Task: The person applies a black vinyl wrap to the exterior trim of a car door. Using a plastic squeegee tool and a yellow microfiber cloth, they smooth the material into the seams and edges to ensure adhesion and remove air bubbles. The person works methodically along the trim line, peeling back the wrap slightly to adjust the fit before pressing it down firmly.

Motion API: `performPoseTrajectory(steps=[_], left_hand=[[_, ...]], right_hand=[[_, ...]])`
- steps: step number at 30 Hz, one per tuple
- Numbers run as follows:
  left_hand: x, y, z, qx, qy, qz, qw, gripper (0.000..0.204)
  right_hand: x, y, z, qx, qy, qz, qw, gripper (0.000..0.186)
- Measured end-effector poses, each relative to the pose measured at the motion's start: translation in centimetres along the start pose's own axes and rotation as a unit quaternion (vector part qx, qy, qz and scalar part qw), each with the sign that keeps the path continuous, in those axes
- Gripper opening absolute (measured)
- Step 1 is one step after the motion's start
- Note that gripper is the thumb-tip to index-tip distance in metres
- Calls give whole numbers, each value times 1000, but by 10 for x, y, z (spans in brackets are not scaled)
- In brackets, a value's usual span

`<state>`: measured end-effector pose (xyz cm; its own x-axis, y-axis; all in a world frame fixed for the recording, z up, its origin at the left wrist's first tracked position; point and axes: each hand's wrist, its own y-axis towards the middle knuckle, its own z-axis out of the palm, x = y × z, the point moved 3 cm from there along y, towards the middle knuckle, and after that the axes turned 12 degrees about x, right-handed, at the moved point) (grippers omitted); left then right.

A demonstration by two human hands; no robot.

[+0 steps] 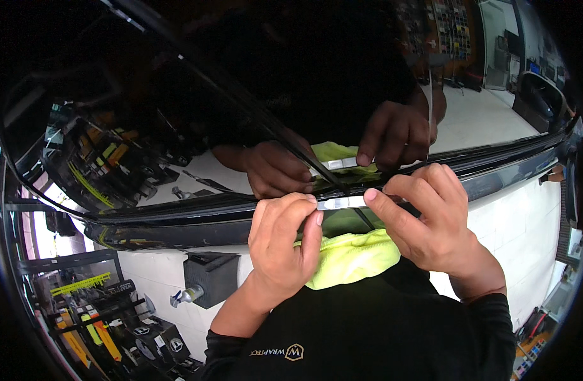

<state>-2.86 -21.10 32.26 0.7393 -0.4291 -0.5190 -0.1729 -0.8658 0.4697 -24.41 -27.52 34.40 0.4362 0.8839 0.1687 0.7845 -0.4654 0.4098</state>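
My left hand [282,241] pinches one end of a short, shiny silver-white strip [341,202] between thumb and fingers. At the strip's other end is the thumb of my right hand [431,216], its fingers curled over the dark trim [482,159] below a car's side window. The strip lies along this trim, near the foot of a dark upright divider. Just under it, between my wrists, a bright yellow-green cloth [355,257] bulges against my black shirt. Both hands and the strip are mirrored in the dark glass [342,82].
The black car door [177,233] spans the view, with a side mirror [539,95] at far right. To the lower left stand a dark grey box [210,276], a spray bottle [187,296] lying sideways and a rack of tools [91,330]. The floor [520,222] is white.
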Motion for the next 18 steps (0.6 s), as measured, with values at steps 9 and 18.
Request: performPoseTrajectory(steps=[9,18], left_hand=[[8,-11,-8,28,35,32,998,30],[-1,0,8,78,139,46,986,34]], right_hand=[[-12,-6,-9,45,30,53,997,36],[-11,-5,-7,87,3,64,994,39]])
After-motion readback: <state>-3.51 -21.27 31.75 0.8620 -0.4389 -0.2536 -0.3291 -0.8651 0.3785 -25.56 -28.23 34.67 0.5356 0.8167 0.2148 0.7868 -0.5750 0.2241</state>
